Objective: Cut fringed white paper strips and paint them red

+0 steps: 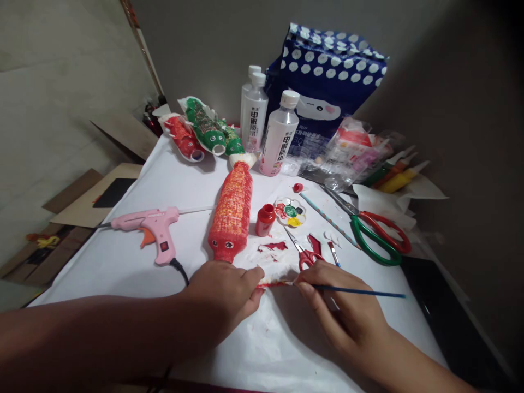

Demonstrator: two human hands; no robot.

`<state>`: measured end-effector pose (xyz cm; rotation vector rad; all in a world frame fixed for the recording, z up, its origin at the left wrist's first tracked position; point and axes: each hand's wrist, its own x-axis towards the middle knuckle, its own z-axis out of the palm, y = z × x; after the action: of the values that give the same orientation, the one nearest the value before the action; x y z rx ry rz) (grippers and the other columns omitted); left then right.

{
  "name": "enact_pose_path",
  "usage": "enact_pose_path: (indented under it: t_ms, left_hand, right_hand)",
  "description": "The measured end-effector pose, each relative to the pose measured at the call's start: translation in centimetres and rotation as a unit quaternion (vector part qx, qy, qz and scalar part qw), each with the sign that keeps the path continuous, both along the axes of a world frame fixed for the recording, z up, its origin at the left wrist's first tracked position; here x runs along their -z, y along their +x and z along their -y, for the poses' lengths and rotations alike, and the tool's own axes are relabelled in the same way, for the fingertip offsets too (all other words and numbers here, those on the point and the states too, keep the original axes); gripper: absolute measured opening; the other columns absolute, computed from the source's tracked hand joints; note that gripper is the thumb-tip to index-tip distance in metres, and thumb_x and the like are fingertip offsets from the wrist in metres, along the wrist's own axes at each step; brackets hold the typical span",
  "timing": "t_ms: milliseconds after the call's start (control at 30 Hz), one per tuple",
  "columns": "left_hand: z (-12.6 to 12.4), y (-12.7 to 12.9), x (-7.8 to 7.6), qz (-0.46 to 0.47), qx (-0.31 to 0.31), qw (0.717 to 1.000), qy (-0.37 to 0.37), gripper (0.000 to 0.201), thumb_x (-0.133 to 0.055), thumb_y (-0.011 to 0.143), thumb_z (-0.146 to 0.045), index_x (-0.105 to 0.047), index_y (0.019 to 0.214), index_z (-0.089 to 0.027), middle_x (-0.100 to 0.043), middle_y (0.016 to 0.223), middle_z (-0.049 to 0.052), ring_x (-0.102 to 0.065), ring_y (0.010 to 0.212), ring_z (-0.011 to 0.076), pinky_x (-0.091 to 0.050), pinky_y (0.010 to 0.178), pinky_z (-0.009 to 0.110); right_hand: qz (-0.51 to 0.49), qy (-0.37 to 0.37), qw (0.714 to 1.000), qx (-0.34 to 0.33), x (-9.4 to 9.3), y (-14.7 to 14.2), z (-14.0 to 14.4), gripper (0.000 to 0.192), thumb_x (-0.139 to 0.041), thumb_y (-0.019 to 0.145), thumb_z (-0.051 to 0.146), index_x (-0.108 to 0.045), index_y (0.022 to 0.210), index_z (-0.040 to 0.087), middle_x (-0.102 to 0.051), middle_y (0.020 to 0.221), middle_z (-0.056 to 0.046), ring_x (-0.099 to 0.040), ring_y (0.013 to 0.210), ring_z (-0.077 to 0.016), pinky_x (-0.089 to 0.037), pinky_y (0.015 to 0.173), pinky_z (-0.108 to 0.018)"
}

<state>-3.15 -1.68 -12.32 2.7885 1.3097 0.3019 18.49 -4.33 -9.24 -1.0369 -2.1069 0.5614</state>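
My left hand (225,289) is closed, thumb and fingers pinching a thin strip-like piece (273,284) with red paint on it; its kind is unclear. In my right hand (347,311) is a paintbrush (364,291) with a blue handle, its tip meeting the piece. Just beyond my left hand lies a red and orange fish (232,207) made from a bottle, with stuck-on eyes. An uncapped red paint jar (265,221) stands beside it, near a flower-shaped palette (290,212). Small red-handled scissors (307,256) lie close to my right fingers.
A pink glue gun (158,226) lies left, its cord running toward me. Large scissors (376,245) and a dark phone-like slab (442,316) are right. Behind stand labelled bottles (279,136), a blue bag (327,82) and more bottle fish (204,125).
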Motion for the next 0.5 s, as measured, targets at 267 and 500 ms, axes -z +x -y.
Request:
enact_pose_path:
  t_ms: [267,500]
  left_hand:
    - [-0.12,-0.05,-0.19,0.005,0.011,1.000,0.011,0.010,-0.065,0.077,-0.022,-0.065,0.086,-0.021,-0.069,0.055,-0.002,-0.066,0.051,0.0190,-0.043,0.050,0.026]
    - [-0.17,0.03,-0.36,0.003,0.013,1.000,0.001,0.011,-0.063,0.078,-0.022,-0.067,0.089,-0.021,-0.070,0.058,-0.002,-0.067,0.052,0.0212,-0.043,0.049,0.028]
  right_hand:
    - [-0.021,-0.010,0.999,0.022,-0.31,0.11,-0.12,0.017,-0.051,0.089,0.006,-0.060,0.093,0.019,-0.065,0.076,-0.003,-0.062,0.067,-0.0158,-0.050,0.061,-0.027]
    - [-0.010,-0.020,1.000,-0.011,-0.12,0.13,0.04,0.020,-0.051,0.089,0.005,-0.059,0.098,0.021,-0.067,0.082,-0.003,-0.062,0.072,-0.0156,-0.050,0.066,-0.027]
